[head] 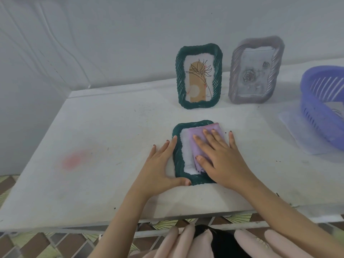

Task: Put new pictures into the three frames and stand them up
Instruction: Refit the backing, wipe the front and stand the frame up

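Up close, a pale, scuffed table top point(104, 138) fills most of the view, speckled with dark flecks and marked by a faint pink smear point(74, 160) toward its left side. It runs back to a plain grey-white wall point(130, 34), with another wall closing in on the left. Below the near edge, a patterned tiled floor point(33, 244) shows.

A green frame point(177, 157) lies flat near the middle of the table. The left hand point(162, 164) rests against its left border, fingers spread and straight, thumb at the near corner. The right hand point(221, 157) lies flat on a folded lilac cloth point(195, 138) that covers the right part of the frame's opening, fingers splayed and pressing down, not curled around anything.

Behind, two frames stand upright near the wall: another green frame point(199, 76) holding a line drawing of a flower, and just to its right a grey frame point(256, 71) with a rose picture. Further right, a purple slotted basket point(316, 101) sits on the table, partly cut off by the edge of the view.
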`<state>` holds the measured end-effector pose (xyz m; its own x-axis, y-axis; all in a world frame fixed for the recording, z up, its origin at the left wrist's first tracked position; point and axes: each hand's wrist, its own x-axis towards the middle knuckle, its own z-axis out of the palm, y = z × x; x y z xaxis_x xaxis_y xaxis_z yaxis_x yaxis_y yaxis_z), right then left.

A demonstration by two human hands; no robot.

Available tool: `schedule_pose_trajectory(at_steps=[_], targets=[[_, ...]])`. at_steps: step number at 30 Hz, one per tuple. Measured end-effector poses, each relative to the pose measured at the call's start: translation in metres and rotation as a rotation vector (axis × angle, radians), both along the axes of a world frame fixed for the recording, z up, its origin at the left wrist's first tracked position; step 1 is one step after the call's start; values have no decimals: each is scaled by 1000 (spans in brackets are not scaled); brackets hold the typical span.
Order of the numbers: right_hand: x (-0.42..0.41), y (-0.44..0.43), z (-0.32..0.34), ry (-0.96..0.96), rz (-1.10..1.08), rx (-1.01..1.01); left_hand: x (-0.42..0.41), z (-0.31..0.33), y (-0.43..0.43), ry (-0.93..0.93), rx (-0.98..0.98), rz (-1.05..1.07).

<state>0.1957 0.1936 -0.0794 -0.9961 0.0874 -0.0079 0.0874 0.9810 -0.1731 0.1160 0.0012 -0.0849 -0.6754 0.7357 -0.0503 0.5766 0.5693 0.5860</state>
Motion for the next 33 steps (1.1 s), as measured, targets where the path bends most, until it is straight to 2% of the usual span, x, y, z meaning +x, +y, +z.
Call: schedule_pose_trajectory(at_steps=[7,14,20,25,30,33], targets=[[9,10,5,-31,206,-39,-1,0,0,18,3,0],[-23,18,8,-20,97,10,2,2,0,-15,-15,6],[-6,-14,3,11,191,-118,1,3,2,-13,-4,20],[14,4,11,-59,178,-62,0,-1,0,-10,-24,27],[-21,19,11,-37,92,26,0,-2,0,-5,-26,22],[-28,2,7,-28,171,-26,1,1,0,10,-15,10]])
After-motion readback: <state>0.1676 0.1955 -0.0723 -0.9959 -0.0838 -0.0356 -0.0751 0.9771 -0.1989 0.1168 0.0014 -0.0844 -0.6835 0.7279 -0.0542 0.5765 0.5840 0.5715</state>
